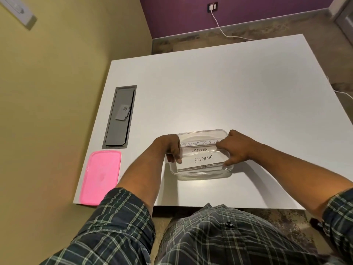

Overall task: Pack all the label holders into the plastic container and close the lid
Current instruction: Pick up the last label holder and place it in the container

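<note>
1. The white table point(210, 88) fills the middle of the frame, with a yellowish wall on the left and a purple wall at the top.
2. My plaid shirt sleeves point(118, 226) come up from the bottom edge, and both forearms reach toward the lower centre of the table.
3. A grey cable tray point(119, 119) is set into the table at centre left, with a small white card point(122, 112) lying in it.
4. The pink lid point(101, 176) lies flat at the lower left corner of the table, well apart from the box and just below the grey tray.
5. The clear plastic container point(202, 174) sits at lower centre, near the table's front edge, and it is uncovered.
6. The label holders point(203, 159) are inside the container, stacked at a slant from near to far. The ones I can read say "ELEPHANT" and "ZEBRA"; the farthest one shows upside-down letters, and a nearer one is too hidden to read.
7. My left hand point(172, 149) is at the container's left end, fingers curled down and pinching the left edges of the label holders.
8. My right hand point(236, 148) is at the right end, thumb and fingers closed on the right edges of the holders, with one fingertip down at the container's near right rim.
9. A white cable point(221, 27) runs from a wall socket point(212, 7) at the top of the frame down to the floor behind the table.
</note>
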